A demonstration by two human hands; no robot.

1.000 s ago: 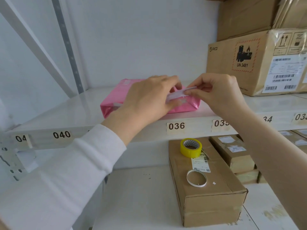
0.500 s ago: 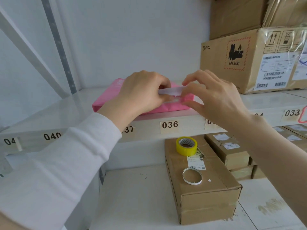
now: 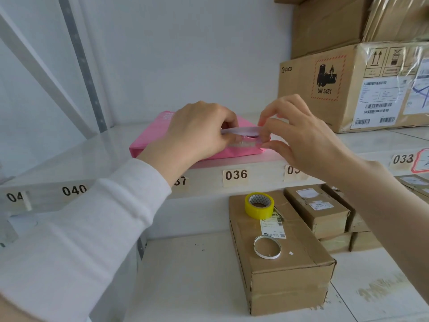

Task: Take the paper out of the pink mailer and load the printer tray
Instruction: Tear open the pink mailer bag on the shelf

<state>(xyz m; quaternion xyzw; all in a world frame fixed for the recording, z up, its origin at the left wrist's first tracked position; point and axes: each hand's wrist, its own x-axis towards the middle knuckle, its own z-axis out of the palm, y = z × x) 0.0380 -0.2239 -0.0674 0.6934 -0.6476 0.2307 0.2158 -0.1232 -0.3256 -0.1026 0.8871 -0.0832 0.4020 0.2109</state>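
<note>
The pink mailer lies flat on the white upper shelf above the labels 037 and 036. My left hand rests on its near end and pinches the left part of a pale flap strip at the mailer's mouth. My right hand pinches the right end of the same strip between thumb and fingers. The strip is lifted a little off the pink surface. No paper shows, and no printer or tray is in view.
A large PICO cardboard box stands on the same shelf at the right, with more boxes stacked above. On the lower shelf, a brown box carries a yellow tape roll and a thin white ring; smaller boxes sit behind.
The view has drifted slightly right and down. Both hands stay at the mailer's mouth, and the pale strip has been peeled a little higher off the pink surface.
</note>
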